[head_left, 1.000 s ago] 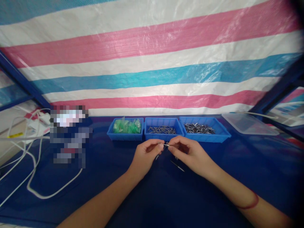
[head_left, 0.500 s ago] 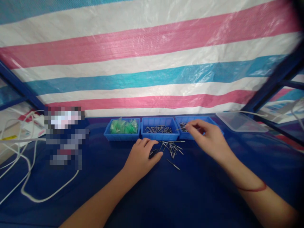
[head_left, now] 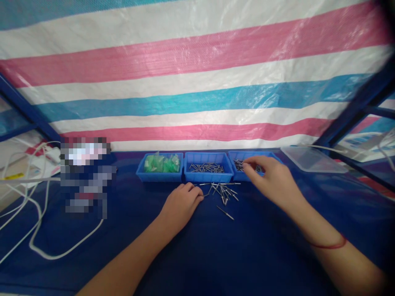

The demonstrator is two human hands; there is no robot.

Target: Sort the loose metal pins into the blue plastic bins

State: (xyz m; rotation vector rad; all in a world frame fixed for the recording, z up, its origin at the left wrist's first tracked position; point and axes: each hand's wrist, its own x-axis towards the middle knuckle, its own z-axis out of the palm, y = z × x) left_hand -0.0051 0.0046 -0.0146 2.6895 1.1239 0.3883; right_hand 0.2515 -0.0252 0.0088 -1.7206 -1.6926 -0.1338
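Note:
My left hand (head_left: 182, 203) rests on the blue tabletop with its fingers closed in a pinch. The thin shank of a blind rivet (head_left: 207, 193) sticks out from its fingertips. To its right lies a loose pile of blind rivets (head_left: 224, 192), with a single rivet (head_left: 225, 213) apart in front. My right hand (head_left: 268, 174) hangs over the right blue bin (head_left: 239, 177), thumb and forefinger together; whatever may be between those tips is hidden. Rivets (head_left: 238, 165) lie inside that bin, partly covered by the hand.
A middle blue bin (head_left: 208, 178) holds more rivets, and a left blue bin (head_left: 160, 178) holds green packets (head_left: 162, 163). A clear plastic lid (head_left: 311, 159) lies at right. White cables (head_left: 49, 257) and blurred-out items are at left. A striped sheet (head_left: 191, 74) hangs behind.
My left fingers have closed from an open spread onto a rivet by the pile. The rivet that stuck out of my right fingertips no longer shows; that hand stays over the right bin.

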